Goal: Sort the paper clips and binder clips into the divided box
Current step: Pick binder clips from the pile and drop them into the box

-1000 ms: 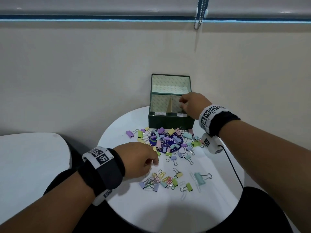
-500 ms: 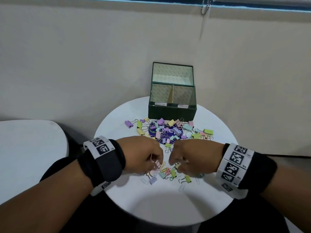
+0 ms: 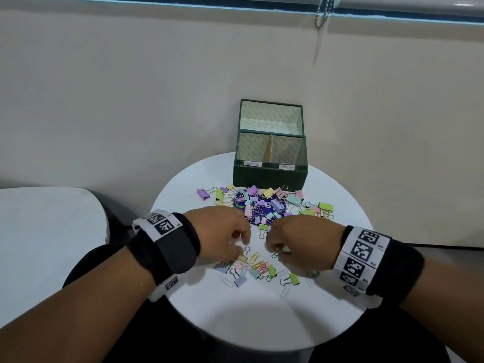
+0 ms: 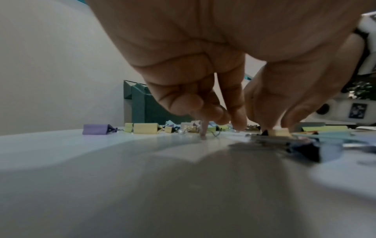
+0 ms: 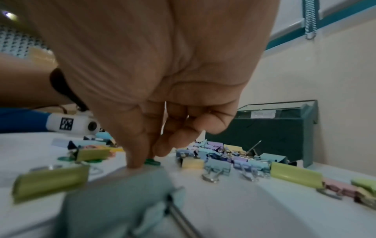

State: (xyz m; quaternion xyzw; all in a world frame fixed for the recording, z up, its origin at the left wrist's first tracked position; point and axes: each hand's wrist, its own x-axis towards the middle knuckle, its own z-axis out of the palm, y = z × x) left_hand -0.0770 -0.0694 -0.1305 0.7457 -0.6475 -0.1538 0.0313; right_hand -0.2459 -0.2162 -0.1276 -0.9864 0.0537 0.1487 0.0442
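A dark green divided box [image 3: 269,176] stands open at the back of the round white table [image 3: 262,318], with two labelled front compartments. A big pile of pastel binder clips [image 3: 262,203] lies before it. A smaller mix of paper clips and binder clips [image 3: 259,268] lies nearer me. My left hand [image 3: 242,248] reaches down into this mix, and its thumb and finger pinch a pale yellow binder clip [image 4: 278,132]. My right hand [image 3: 275,251] pinches a green paper clip [image 5: 151,161] against the table with thumb and forefinger.
A second white table [image 3: 47,231] stands to the left, across a dark gap. The wall runs close behind the box. A blind cord [image 3: 320,19] hangs above right. A teal binder clip [image 5: 114,201] lies just under my right wrist.
My right hand came back from the box's right compartment to the near pile and took hold of a green paper clip. My left hand stayed at the near pile, fingers working.
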